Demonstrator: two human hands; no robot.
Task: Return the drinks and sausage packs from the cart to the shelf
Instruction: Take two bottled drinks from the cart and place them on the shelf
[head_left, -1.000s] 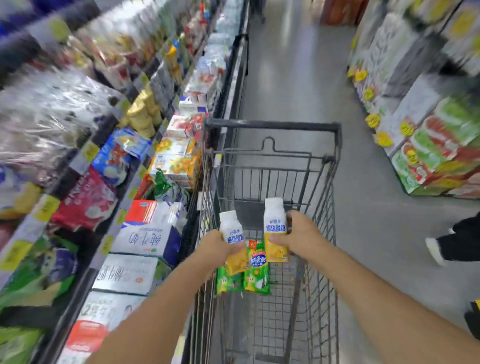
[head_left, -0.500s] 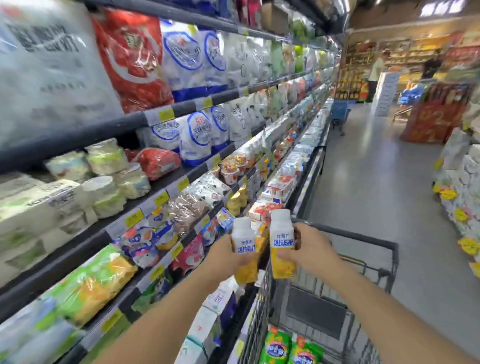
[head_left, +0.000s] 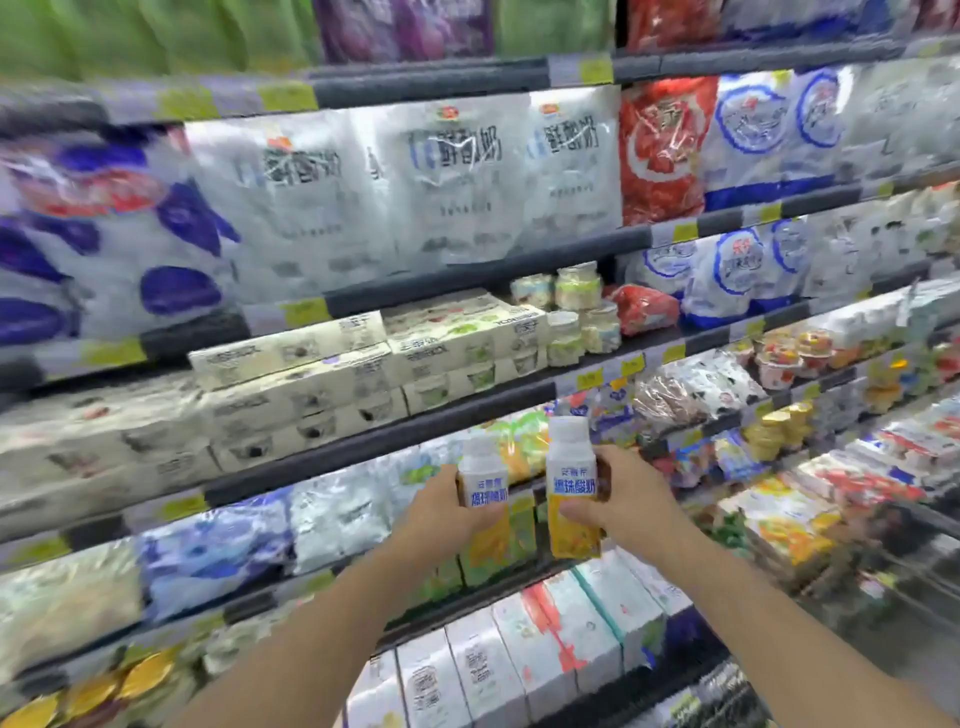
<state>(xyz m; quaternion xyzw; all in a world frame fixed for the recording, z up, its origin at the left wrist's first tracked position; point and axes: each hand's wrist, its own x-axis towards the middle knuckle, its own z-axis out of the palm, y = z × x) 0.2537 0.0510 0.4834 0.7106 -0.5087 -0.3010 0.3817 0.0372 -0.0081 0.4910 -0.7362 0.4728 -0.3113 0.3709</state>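
Two drink bottles stand upright, caps up, long side up and down. The left hand (head_left: 441, 512) grips the left bottle (head_left: 485, 499), and the right hand (head_left: 621, 501) grips the right bottle (head_left: 571, 491). Both bottles are in the air, close together, in front of the shelf (head_left: 363, 449) with the white boxes (head_left: 332, 395), a bit below it. To do this well, find the matching drinks first, then set each bottle down flat and straight.

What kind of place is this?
Probably a supermarket dairy aisle: tiered shelves with yellow price tags, stacked milk cartons, and each hand holding a yoghurt drink bottle.
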